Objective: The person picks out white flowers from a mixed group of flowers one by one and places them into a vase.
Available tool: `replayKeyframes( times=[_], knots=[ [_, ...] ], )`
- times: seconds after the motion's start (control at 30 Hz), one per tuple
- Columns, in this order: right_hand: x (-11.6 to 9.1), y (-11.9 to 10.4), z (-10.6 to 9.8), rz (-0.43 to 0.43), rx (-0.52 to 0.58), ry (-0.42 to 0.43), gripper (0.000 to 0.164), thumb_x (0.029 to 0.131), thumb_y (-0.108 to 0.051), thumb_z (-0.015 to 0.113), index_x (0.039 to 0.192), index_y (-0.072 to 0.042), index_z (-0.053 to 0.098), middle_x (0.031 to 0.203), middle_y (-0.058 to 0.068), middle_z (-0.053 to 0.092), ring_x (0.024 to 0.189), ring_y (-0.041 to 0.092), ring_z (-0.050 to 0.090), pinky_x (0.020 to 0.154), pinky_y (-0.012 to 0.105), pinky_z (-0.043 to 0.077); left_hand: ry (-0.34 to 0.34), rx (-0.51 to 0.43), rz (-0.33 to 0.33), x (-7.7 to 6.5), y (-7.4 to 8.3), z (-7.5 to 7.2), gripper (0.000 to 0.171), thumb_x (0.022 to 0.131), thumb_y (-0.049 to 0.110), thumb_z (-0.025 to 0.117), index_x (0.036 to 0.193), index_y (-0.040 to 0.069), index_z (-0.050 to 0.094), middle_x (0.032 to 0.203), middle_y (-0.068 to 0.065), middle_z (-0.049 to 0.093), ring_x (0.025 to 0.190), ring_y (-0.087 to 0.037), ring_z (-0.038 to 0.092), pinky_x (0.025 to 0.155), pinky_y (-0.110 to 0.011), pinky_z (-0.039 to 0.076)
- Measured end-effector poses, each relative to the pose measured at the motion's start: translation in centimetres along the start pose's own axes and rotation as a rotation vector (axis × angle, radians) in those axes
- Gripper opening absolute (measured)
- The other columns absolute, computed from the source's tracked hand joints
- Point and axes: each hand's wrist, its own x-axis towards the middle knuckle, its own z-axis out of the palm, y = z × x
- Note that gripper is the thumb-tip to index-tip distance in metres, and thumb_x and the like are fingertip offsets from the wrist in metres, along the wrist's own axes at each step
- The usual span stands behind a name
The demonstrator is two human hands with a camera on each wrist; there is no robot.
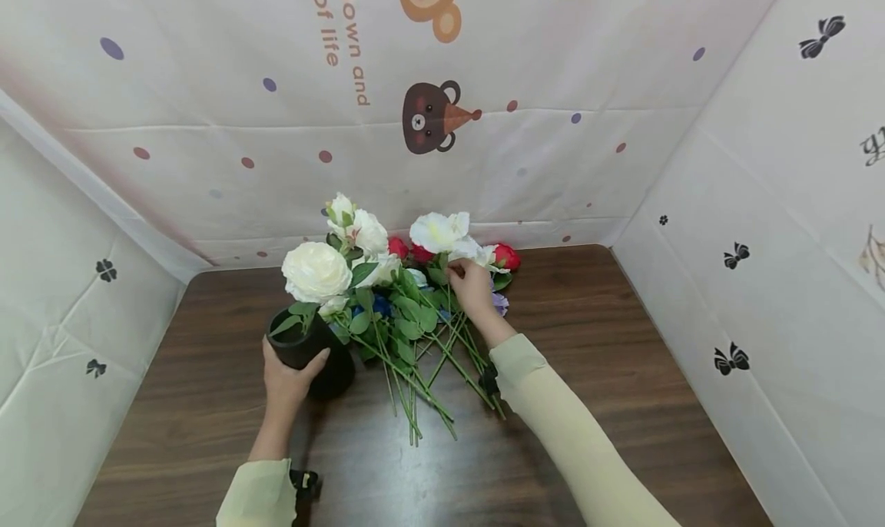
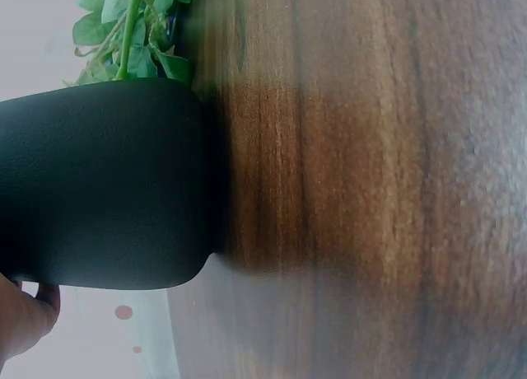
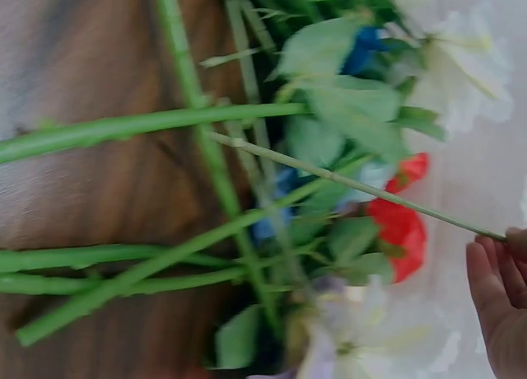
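Note:
My left hand (image 1: 286, 385) grips a black vase (image 1: 325, 358) around its side, the thumb across the near face. In the left wrist view the base of the vase (image 2: 123, 181) is at the tabletop, with a few fingertips (image 2: 33, 313) showing below it. A large white flower (image 1: 316, 271) with green leaves rises at the vase's mouth. Over the flower pile, my right hand (image 1: 473, 289) pinches a thin green stem (image 3: 354, 184) near white blooms (image 1: 440, 233). Which bloom belongs to that stem, I cannot tell.
Artificial flowers lie heaped on the brown wooden table (image 1: 588, 389), their crossed green stems (image 1: 415, 392) pointing toward me. Among them are red flowers (image 1: 507, 257), a blue flower (image 1: 381, 305) and a purple one (image 1: 499, 303). Printed cloth walls (image 1: 346, 189) surround the table's back and sides.

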Motion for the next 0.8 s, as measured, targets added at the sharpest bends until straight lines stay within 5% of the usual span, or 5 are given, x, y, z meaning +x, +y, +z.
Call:
replayKeyframes(
  times=[0.17,0.37,0.53,0.73,0.8],
  knots=[
    [-0.8,-2.2,-1.8,-0.065,0.183,0.187,0.021,0.098,-0.009,0.065,0.107,0.007,0.075,0.094,0.026,0.076,0.08,0.034,0.071,0.068,0.024,0.051,-0.007,-0.002,0.0,0.1,0.1,0.0,0.092,0.078,0.009,0.08,0.154,-0.001,0.028,0.15,-0.028,0.043,0.137,-0.043,0.043,0.115,-0.061,0.032],
    [-2.6,-6.2,-4.3,-0.162,0.584,0.362,0.019,0.093,0.003,0.068,0.106,0.017,0.066,0.093,0.026,0.072,0.078,0.007,0.07,0.073,0.017,0.057,-0.018,0.0,-0.003,0.2,0.3,0.0,0.095,0.078,0.011,0.08,0.156,0.0,0.026,0.152,-0.028,0.042,0.138,-0.043,0.042,0.115,-0.061,0.031],
    [-4.7,-9.3,-5.9,-0.253,0.745,0.38,0.018,0.095,-0.001,0.068,0.101,0.015,0.062,0.087,-0.007,0.07,0.077,0.001,0.068,0.076,0.02,0.057,-0.022,0.006,-0.003,0.3,0.4,0.1,0.095,0.079,0.011,0.081,0.156,0.001,0.026,0.152,-0.028,0.042,0.138,-0.043,0.042,0.115,-0.061,0.032],
    [-7.5,-11.3,-5.5,-0.351,0.721,0.269,0.023,0.101,-0.009,0.062,0.099,0.013,0.066,0.092,-0.001,0.071,0.089,0.012,0.068,0.084,0.031,0.057,-0.03,-0.002,0.002,0.5,0.5,0.1,0.095,0.078,0.011,0.081,0.156,0.001,0.026,0.152,-0.027,0.042,0.138,-0.041,0.043,0.115,-0.061,0.032],
    [-8.3,-11.8,-4.8,-0.434,0.77,0.207,0.017,0.103,-0.008,0.058,0.103,0.004,0.07,0.1,-0.005,0.071,0.096,0.008,0.067,0.088,0.028,0.056,-0.029,-0.01,0.005,0.6,0.5,0.1,0.095,0.078,0.01,0.081,0.156,0.001,0.026,0.152,-0.026,0.042,0.138,-0.041,0.043,0.115,-0.06,0.032]
  ],
)
